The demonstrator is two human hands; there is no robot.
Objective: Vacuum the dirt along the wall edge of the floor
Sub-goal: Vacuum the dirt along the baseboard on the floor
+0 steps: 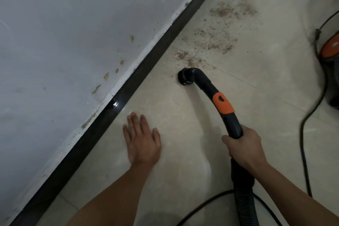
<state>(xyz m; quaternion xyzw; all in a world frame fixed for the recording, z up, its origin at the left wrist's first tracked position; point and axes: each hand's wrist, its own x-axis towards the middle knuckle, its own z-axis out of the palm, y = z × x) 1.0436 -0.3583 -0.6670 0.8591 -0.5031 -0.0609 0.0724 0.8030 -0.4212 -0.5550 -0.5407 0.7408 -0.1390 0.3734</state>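
Our right hand [244, 145] wraps fingers and thumb firmly round the black curved handle pipe [205, 82] of the vacuum, below its orange collar [222, 103] and just above where the ribbed hose [244, 198] joins it. From that grip the pipe arcs forward and bends down to its open black mouth [185, 77], which is at the pale tiled floor [183, 161]; we cannot tell whether it touches.

The mouth is at the near edge of the dirt [211, 40]. These brown crumbs lie in patches running away from us beside the dark skirting strip [128, 82] at the foot of the white wall [64, 42].

Our left hand [142, 141] lies flat on the floor, fingers straight and slightly spread, holding nothing. It is near the skirting strip and well short of the mouth.

At the right edge stands the orange-and-black vacuum body [331, 57], with a black cable [304, 134] trailing across the tiles.
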